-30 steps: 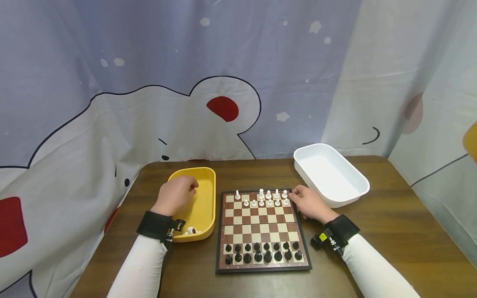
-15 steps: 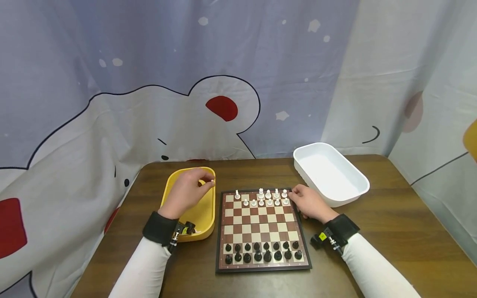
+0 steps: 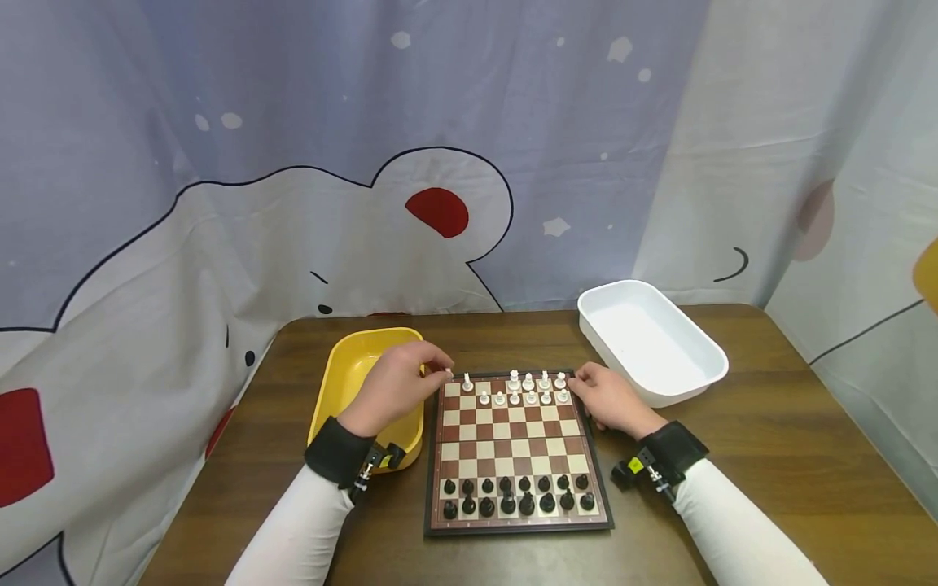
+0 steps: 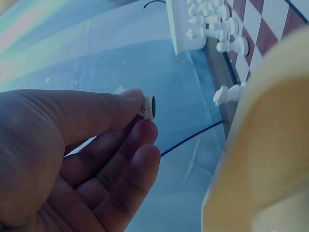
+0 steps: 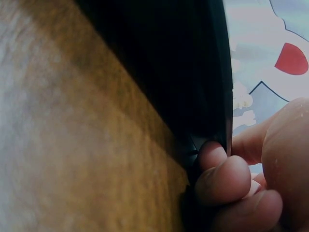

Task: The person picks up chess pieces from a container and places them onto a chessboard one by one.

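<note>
The left hand (image 3: 399, 382) hangs over the far left corner of the chessboard (image 3: 516, 452), thumb and fingers curled in a pinch on a small white chess piece (image 3: 448, 373). From the left wrist view the same white chess piece (image 4: 148, 106) shows its round base with a dark disc in the middle, gripped between thumb tip and fingertips (image 4: 145, 133) (which kind of piece it is cannot be told). Just behind that hand sits the yellow tray (image 3: 344, 374) on the brown surface (image 3: 769, 439), touching or nearly touching the board's left edge.

The right hand (image 3: 608, 399) rests at the board's far right corner; the right wrist view shows its curled fingers (image 5: 227, 176) pressed against the black rim of the chessboard (image 5: 193, 96), gripping the edge.

White pieces (image 3: 528, 389) stand in the two far rows, with one alone near the left end (image 3: 466, 382), right beside the pinched piece. Black pieces (image 3: 516, 495) fill the two near rows. A white tray (image 3: 652, 342) stands at the far right of the surface, just beyond the right hand. A printed curtain (image 3: 366, 163) hangs behind.
</note>
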`<state>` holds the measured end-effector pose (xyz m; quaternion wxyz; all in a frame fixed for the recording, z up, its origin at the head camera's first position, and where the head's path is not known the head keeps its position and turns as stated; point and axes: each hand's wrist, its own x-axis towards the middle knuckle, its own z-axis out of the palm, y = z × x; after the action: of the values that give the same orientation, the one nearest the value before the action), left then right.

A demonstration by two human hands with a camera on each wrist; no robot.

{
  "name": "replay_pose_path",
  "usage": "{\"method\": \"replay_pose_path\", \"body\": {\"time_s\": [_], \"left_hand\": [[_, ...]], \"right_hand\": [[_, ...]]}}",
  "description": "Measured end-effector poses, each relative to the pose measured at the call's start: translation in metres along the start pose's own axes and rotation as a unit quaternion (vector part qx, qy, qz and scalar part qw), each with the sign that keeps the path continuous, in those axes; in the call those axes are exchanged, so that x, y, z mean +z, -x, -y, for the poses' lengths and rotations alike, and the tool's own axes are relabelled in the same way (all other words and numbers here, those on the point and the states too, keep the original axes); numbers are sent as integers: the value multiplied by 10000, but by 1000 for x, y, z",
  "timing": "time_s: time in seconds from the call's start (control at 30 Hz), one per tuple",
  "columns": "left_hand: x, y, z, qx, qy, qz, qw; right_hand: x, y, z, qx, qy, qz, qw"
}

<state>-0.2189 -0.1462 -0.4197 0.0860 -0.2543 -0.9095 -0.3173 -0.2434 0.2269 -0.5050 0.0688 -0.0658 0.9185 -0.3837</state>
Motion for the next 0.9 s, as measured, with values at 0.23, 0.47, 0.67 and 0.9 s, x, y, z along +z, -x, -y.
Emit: {"method": "replay_pose_path", "body": {"time_s": [0.23,0.47,0.67,0.9], "left_hand": [[12,-4,-6,-25,92,178,9998],[21,-6,-11,36,-112,249,9996],[30,-8,-13,120,-384,386,9984],[40,-11,-8,5,-588,607,9964]], "right_hand": [[-1,0,-2,21,22,5,10000],[0,1,-2,15,31,1,10000],[0,1,-1,11,-8,19,10000],[0,0,1,34,29,13,10000]]}}
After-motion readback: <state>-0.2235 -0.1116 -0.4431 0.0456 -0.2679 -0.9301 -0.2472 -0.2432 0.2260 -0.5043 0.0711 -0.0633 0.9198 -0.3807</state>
